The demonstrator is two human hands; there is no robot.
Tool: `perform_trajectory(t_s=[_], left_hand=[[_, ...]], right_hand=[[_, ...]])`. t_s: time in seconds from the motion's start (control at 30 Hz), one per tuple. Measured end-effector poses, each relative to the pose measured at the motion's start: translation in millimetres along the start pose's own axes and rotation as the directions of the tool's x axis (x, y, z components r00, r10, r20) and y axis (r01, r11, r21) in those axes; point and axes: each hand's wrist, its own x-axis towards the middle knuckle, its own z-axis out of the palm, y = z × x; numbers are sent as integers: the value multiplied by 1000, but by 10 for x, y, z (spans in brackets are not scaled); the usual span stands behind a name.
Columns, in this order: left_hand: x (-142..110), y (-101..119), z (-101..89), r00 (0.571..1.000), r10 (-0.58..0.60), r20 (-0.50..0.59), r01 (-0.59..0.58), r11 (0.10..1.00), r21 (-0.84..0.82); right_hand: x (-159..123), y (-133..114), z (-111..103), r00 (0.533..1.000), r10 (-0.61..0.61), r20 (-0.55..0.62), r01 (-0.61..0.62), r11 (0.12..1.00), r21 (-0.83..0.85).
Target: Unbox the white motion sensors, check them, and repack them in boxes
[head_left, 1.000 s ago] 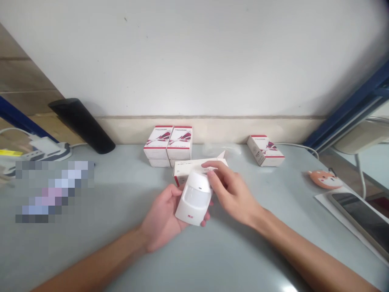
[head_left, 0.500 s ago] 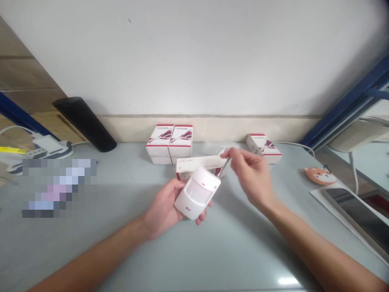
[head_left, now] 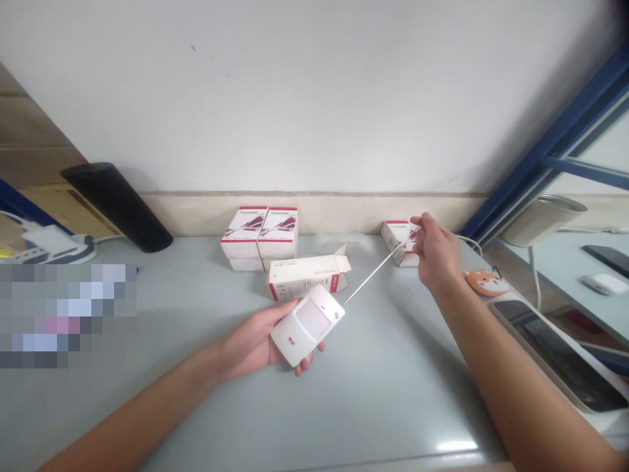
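Note:
My left hand (head_left: 250, 344) cradles a white PIR motion sensor (head_left: 307, 326) low on the grey table, its lens facing up. A thin silver wire antenna (head_left: 378, 269) runs straight from the sensor's upper corner to my right hand (head_left: 435, 252), whose fingertips pinch its far end. That hand is raised at the far right, in front of a white and red product box (head_left: 396, 239). Just beyond the sensor lies an open white box (head_left: 307, 275), its flap up. Several matching boxes (head_left: 259, 236) are stacked against the wall.
A black cylindrical object (head_left: 115, 206) leans near the wall at left, beside a white power strip (head_left: 54, 242) and a pixelated patch. On the right are an orange fox-face item (head_left: 484, 283) and a dark-screened tablet (head_left: 555, 347). A blue frame (head_left: 550, 157) edges the table.
My right hand has moved up and to the right, drawing the thin wire out to full length from the sensor. The left hand still holds the sensor, now tilted further. The view has shifted slightly.

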Motion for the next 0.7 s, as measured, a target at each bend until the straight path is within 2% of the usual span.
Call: perform_trajectory(t_s=[0.1, 0.17, 0.27, 0.37, 0.43, 0.7], left_hand=[[6, 5, -30, 1000, 3, 6, -3, 1000, -15], [7, 3, -42, 1000, -13, 10, 13, 1000, -21], [3, -5, -54, 1000, -21, 20, 21, 999, -26], [-1, -18, -67, 1000, -18, 18, 19, 998, -53], [-2, -25, -75, 1000, -14, 26, 16, 998, -67], [9, -30, -95, 999, -8, 50, 10, 998, -57]], right_hand=[[50, 20, -18, 999, -50, -20, 50, 999, -10], [62, 23, -13, 998, -54, 14, 54, 998, 12], [54, -8, -10, 988, 31, 153, -52, 990, 133], [30, -67, -27, 937, 149, 315, -231, 943, 240], [17, -92, -44, 908, 176, 380, -289, 920, 266], [31, 12, -40, 892, 197, 406, -363, 847, 387]])
